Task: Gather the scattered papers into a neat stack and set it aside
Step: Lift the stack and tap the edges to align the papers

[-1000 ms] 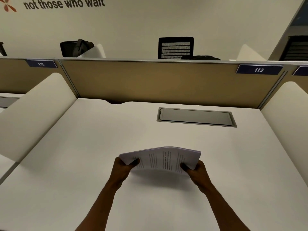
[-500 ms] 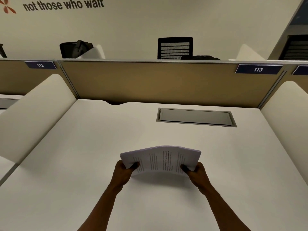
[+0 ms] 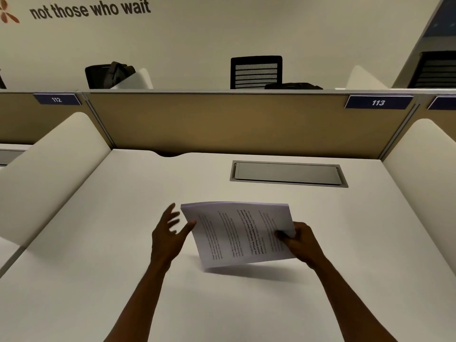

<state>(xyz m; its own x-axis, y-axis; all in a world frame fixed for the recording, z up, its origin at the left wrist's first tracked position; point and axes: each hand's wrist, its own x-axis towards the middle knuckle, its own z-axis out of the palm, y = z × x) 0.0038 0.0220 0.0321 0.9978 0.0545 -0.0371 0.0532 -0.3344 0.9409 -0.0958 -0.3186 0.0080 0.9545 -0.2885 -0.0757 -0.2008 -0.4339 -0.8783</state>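
I see right hand (image 3: 302,243) pinching stack (image 3: 240,234) (tilted, above desk (image 3: 98,243)); left hand (image 3: 167,233) spread, thumb at its edge.

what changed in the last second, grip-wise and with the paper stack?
The left hand let go of the paper stack and now sits open beside its left edge, thumb near it. The right hand alone holds the stack, which has gone from a two-handed, bowed hold to tilted, its lower left corner down toward the desk. Unchanged: the right hand's grip at the right edge, the desk, the grey cable hatch.
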